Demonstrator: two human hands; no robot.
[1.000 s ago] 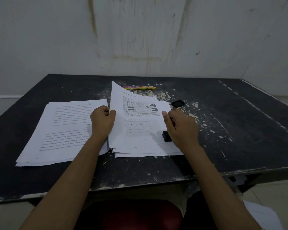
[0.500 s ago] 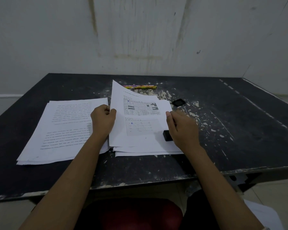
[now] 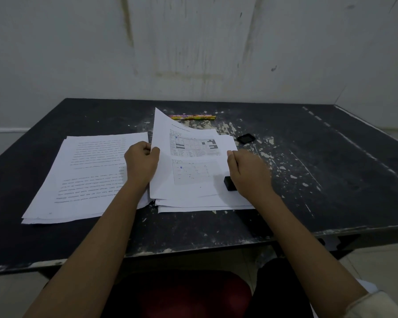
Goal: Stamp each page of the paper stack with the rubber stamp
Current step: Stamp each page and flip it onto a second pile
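Two piles of printed paper lie on the black table. The right stack (image 3: 207,202) has its top sheet (image 3: 189,157) lifted at the left edge, where my left hand (image 3: 141,164) pinches it. That sheet shows tables and small blue marks. My right hand (image 3: 248,173) rests at the sheet's right edge, fingers curled, with the black rubber stamp (image 3: 229,183) held under the palm and sticking out toward the left. The left pile (image 3: 87,177) lies flat, its text upside down to me.
A small black cap or pad (image 3: 245,138) sits behind my right hand. Colourful pencils (image 3: 193,117) lie beyond the papers. The table (image 3: 331,168) is scuffed, with a wall right behind it and its front edge near my lap.
My right hand has drawn slightly back toward the sheet's right edge with the stamp. My left hand keeps the sheet's left edge raised, barely moved.
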